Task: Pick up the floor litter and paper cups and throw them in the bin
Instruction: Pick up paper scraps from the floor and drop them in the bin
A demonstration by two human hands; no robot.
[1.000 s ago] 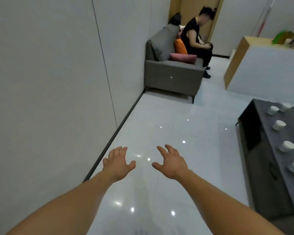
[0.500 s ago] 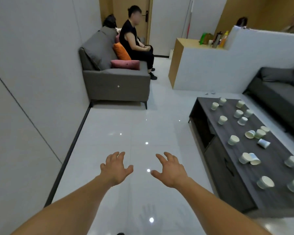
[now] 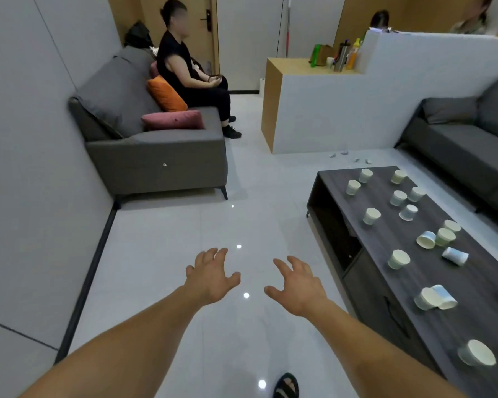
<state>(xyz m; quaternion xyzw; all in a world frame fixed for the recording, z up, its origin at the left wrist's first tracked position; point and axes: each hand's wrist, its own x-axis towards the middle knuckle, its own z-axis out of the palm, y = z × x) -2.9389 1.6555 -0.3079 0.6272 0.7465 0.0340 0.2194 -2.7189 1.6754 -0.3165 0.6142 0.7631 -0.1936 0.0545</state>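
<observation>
Several white paper cups (image 3: 398,259) stand or lie tipped on the dark wooden coffee table (image 3: 365,288) at the right. Small bits of litter (image 3: 344,153) lie on the white tiled floor beyond the table, by the low white wall. My left hand (image 3: 212,275) and my right hand (image 3: 298,282) reach forward over the floor, fingers spread, holding nothing. Both are left of the table and touch no cup. No bin is in view.
A grey sofa (image 3: 156,156) with orange and pink cushions stands along the left wall, and a person (image 3: 190,79) sits on it. Another dark sofa (image 3: 469,150) is at the right. A wooden counter (image 3: 288,70) carries bottles. My sandalled foot (image 3: 285,386) shows at the bottom.
The view has swung right, from the left wall and first sofa to the coffee table, cups and second sofa. Both hands stay spread in front of me.
</observation>
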